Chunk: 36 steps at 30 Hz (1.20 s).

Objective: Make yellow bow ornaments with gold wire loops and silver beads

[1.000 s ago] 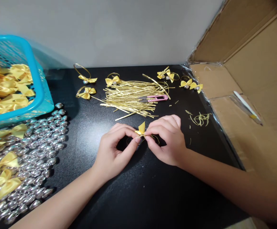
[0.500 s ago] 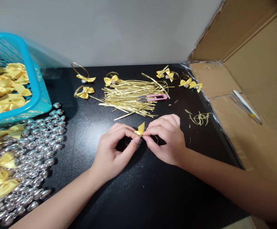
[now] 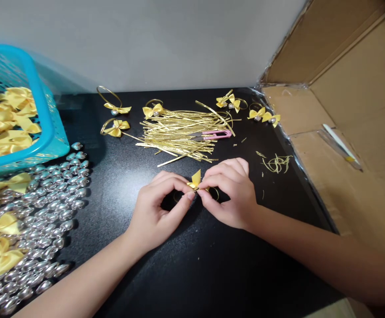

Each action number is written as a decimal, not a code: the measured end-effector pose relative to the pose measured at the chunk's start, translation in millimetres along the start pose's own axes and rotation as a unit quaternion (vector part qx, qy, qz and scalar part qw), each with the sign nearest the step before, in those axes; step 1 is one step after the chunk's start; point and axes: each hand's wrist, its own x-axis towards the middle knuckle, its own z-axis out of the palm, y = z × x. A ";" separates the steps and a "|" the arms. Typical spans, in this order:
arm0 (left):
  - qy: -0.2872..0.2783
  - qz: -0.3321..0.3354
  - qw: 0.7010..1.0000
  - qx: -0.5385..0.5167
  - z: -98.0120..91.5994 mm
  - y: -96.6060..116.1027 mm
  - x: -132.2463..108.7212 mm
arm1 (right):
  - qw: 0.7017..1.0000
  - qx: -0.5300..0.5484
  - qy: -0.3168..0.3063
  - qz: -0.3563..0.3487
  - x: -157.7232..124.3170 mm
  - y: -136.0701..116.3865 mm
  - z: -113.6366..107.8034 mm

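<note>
Between my two hands, over the black table [image 3: 179, 269], is a yellow ribbon bow [image 3: 196, 177] with a thin gold twist tie [image 3: 216, 193]. My left hand [image 3: 162, 205] pinches the bow's left side between thumb and forefinger. My right hand [image 3: 230, 192] pinches close beside it, on the twist tie at the bow's right. The fingers cover most of the bow; one pointed ribbon end sticks up. A loose pile of gold twist ties [image 3: 175, 134] lies just beyond, with pink thread snips [image 3: 216, 134] on top.
A blue basket [image 3: 48, 128] of yellow bows stands at the left, with silver heart-shaped beads [image 3: 51, 212] before it. Bows tied with beads [image 3: 116, 128] lie along the back. Tie scraps [image 3: 277, 163] are at the right, near cardboard [image 3: 338, 176] holding a white-handled cutter [image 3: 341, 145].
Both hands keep the same pinch on the bow and twist tie, with only a tiny shift of the right fingers. The whole view has slid slightly.
</note>
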 end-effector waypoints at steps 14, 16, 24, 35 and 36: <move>0.003 -0.022 0.999 -0.027 -0.2 0.2 -1.4 | 1.000 0.014 0.008 0.013 1.2 -0.7 -0.1; 0.005 -0.026 0.999 -0.032 -0.2 0.3 -1.0 | 1.000 0.016 0.006 0.016 1.2 -0.6 0.0; 0.007 -0.045 0.999 -0.029 -0.3 -1.3 -3.7 | 0.999 0.021 -0.005 0.023 0.8 0.5 0.0; 0.045 -0.075 0.995 -0.050 -1.3 -4.7 -4.9 | 0.998 0.034 -0.036 0.039 0.4 1.2 1.9; 0.050 -0.080 0.994 -0.054 -2.7 -4.3 -4.1 | 0.998 0.038 -0.040 0.040 0.6 1.3 2.2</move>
